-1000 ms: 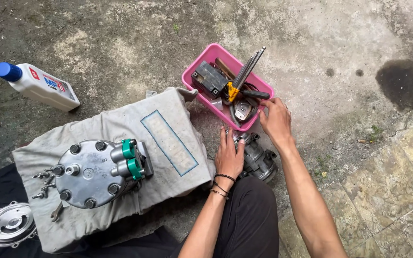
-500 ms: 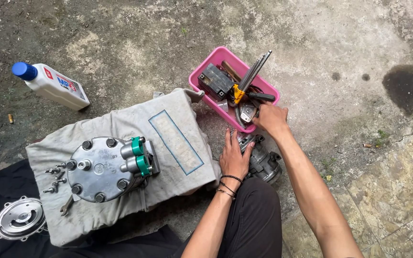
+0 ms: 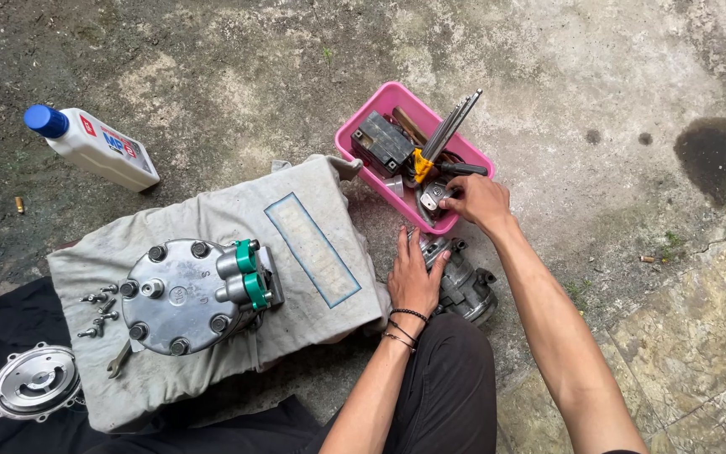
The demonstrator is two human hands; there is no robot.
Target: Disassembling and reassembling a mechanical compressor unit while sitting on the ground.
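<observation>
Since the earlier frame the right hand (image 3: pixel 479 200) has settled lower over the near rim of the pink tub (image 3: pixel 363 126), and the left hand (image 3: pixel 414 277) stays pressed on the metal part beside it. The grey cloth (image 3: pixel 212 353) spreads wide to the left of the left hand, its right edge just beside that hand's thumb; bare concrete lies open beyond the tub and to the right of the right forearm. On the cloth sits the round compressor body (image 3: pixel 180 296) with green fittings, well apart from both hands. The smaller compressor piece (image 3: pixel 469 287) lies on the ground under the left palm, fingers flat and spread over it. The right hand's fingers curl into the tub among the tools; whether they grip anything I cannot tell. The hands are apart, one above the other.
</observation>
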